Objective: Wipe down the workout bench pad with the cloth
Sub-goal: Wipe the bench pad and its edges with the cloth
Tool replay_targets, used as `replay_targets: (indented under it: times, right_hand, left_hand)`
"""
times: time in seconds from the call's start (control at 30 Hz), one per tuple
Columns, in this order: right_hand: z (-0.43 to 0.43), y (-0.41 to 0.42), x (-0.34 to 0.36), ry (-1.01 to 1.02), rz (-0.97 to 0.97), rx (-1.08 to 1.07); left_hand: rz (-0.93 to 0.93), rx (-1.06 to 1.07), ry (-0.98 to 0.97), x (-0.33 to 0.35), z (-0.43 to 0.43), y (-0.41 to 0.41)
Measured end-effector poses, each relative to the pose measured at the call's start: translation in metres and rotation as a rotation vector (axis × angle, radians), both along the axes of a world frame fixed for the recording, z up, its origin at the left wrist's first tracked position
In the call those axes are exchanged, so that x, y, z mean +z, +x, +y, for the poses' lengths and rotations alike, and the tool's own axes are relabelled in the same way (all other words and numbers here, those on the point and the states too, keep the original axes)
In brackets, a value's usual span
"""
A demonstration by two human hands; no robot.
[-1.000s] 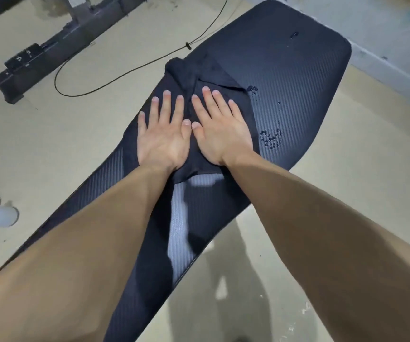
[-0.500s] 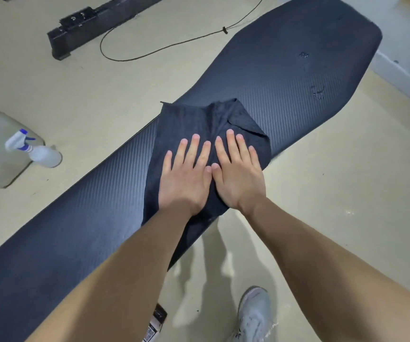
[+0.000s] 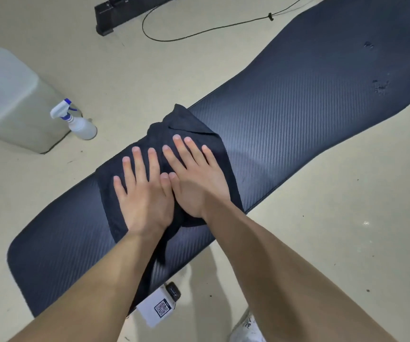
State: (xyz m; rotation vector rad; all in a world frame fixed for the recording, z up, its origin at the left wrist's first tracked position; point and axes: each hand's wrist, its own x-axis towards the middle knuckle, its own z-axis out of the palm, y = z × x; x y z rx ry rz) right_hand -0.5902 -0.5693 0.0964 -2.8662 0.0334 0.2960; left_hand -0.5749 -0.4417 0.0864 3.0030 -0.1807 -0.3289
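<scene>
Your hands have drawn the cloth (image 3: pixel 174 134) back along the bench (image 3: pixel 297 114), leaving droplets (image 3: pixel 380 87) at 2 o'clock.

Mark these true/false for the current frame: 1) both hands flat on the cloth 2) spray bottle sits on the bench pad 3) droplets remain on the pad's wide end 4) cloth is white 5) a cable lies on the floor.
1) True: left hand and right hand press flat, side by side, on the cloth.
2) False: the spray bottle stands on the floor beside a pale container.
3) True: droplets show on the bench pad.
4) False: it is dark navy.
5) True: black cable.
</scene>
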Motion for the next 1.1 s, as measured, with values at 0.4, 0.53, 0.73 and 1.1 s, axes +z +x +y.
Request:
replay_targets:
  times: [0.4,0.53,0.73,1.1]
  right_hand:
    - [-0.287,0.05,0.0,-0.065,-0.02,-0.09]
    - [-0.385,0.051,-0.003,-0.078,-0.037,-0.178]
    - [-0.495,0.071,-0.005,-0.094,-0.057,-0.263]
    - [-0.66,0.185,-0.007,-0.103,-0.055,-0.331]
  left_hand:
    - [-0.045,-0.258,0.007,-0.001,-0.25,0.088]
    - [-0.058,-0.353,0.032,-0.001,-0.356,0.109]
    - [-0.049,-0.473,0.014,0.0,-0.473,0.145]
    - [-0.096,-0.59,-0.026,-0.001,-0.65,0.253]
